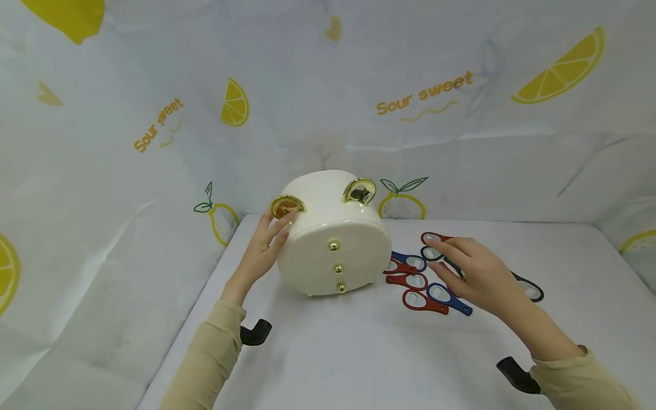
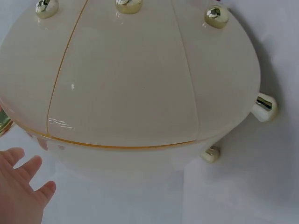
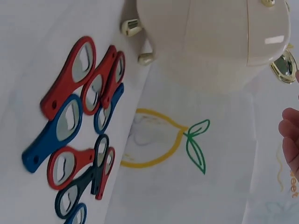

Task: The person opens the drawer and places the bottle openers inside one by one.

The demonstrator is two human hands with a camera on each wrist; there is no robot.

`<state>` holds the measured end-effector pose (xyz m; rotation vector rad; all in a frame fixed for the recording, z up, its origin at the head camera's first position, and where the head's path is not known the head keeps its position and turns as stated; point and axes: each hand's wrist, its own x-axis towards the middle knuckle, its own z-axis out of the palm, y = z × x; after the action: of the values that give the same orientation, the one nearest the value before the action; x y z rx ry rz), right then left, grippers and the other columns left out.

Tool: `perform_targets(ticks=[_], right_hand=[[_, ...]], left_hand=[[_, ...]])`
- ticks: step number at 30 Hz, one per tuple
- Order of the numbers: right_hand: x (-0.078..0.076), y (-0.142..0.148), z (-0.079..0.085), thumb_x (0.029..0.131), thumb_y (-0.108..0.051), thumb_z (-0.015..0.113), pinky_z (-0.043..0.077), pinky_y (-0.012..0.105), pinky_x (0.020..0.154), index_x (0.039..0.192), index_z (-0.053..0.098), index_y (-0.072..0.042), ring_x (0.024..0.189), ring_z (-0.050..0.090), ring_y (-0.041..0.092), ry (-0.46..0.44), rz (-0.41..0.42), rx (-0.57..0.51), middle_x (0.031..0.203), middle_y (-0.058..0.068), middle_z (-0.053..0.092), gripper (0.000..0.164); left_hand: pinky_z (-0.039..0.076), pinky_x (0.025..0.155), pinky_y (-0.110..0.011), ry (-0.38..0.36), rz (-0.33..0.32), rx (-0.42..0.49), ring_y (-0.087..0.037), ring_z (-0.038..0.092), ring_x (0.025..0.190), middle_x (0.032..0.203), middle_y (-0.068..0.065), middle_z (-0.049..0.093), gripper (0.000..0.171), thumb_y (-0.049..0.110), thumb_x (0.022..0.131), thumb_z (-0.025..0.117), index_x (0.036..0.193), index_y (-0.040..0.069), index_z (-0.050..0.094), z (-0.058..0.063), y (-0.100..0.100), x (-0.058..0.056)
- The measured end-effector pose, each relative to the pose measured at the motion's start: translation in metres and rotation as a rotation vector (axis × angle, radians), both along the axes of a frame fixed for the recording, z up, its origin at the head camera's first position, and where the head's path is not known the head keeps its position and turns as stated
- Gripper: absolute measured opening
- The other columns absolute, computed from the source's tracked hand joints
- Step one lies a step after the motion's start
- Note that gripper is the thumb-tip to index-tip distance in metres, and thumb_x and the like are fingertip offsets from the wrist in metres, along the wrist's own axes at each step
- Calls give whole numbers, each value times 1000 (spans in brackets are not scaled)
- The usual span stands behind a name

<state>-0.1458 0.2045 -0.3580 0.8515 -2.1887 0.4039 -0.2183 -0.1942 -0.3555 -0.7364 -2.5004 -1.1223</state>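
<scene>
A cream-white rounded container (image 1: pixel 335 250) with two gold ears, gold knobs down its face and small gold feet stands tilted in the head view. My left hand (image 1: pixel 262 245) is at its left side, fingertips by the left gold ear (image 1: pixel 287 206). In the left wrist view the spread fingers of my left hand (image 2: pixel 21 191) show beside the container's curved edge. Over the bottle openers on the right reaches my right hand (image 1: pixel 479 273), fingers extended and holding nothing. Only the fingertips (image 3: pixel 290 130) of that hand show at the right wrist view's edge.
Several bottle openers in red, blue and dark green lie in a loose group right of the container, including a red one (image 3: pixel 69 77) and a blue one (image 3: pixel 53 133). A white cloth (image 1: pixel 359 353) covers the table. Behind it hangs a lemon-print backdrop (image 1: pixel 307 68).
</scene>
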Motion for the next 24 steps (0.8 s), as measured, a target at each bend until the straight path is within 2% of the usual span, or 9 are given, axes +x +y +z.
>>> perform_targets(ticks=[3, 8, 11, 14, 20, 24], right_hand=[[-3, -16, -2, 97, -49, 39, 48, 30, 63, 115, 64, -9, 81, 55, 15, -32, 33, -46, 93, 4, 63, 50], [-10, -41, -3, 95, -46, 45, 46, 24, 65, 118, 63, -11, 82, 54, 12, -81, 112, -126, 93, 1, 62, 45], [-14, -54, -4, 91, -33, 60, 45, 18, 68, 117, 63, -9, 82, 56, 12, -124, 165, -185, 92, 1, 63, 36], [-19, -66, -6, 83, -15, 69, 44, 13, 69, 116, 63, -5, 79, 57, 11, -180, 211, -243, 89, 1, 63, 35], [-28, -88, -9, 79, -1, 70, 50, 22, 66, 116, 61, -4, 81, 58, 9, -277, 293, -345, 87, -1, 63, 39], [-35, -99, -14, 80, 4, 67, 51, 24, 71, 119, 59, -3, 80, 61, 11, -357, 372, -434, 88, 2, 67, 41]], left_hand=[[21, 109, -58, -70, -21, 29, -29, 17, 142, 156, -6, 18, 44, 43, 98, 39, 139, 26, 46, -1, -1, -3], [22, 108, -58, -155, -63, 73, -28, 23, 137, 150, -9, 27, 44, 45, 98, 40, 139, 29, 45, 0, 0, -6], [25, 106, -57, -196, -61, 74, -26, 27, 134, 147, -9, 31, 43, 44, 98, 40, 139, 32, 44, 0, 1, -7], [26, 107, -55, -219, -67, 74, -26, 28, 135, 147, -9, 31, 40, 36, 99, 41, 139, 31, 43, 0, 3, -8], [22, 110, -53, -268, -82, 130, -27, 25, 139, 149, -10, 29, 40, 15, 100, 42, 139, 20, 44, 2, 8, -10], [22, 111, -49, -296, -107, 174, -26, 28, 137, 145, -12, 35, 38, 15, 99, 45, 137, 14, 48, 5, 8, -9]])
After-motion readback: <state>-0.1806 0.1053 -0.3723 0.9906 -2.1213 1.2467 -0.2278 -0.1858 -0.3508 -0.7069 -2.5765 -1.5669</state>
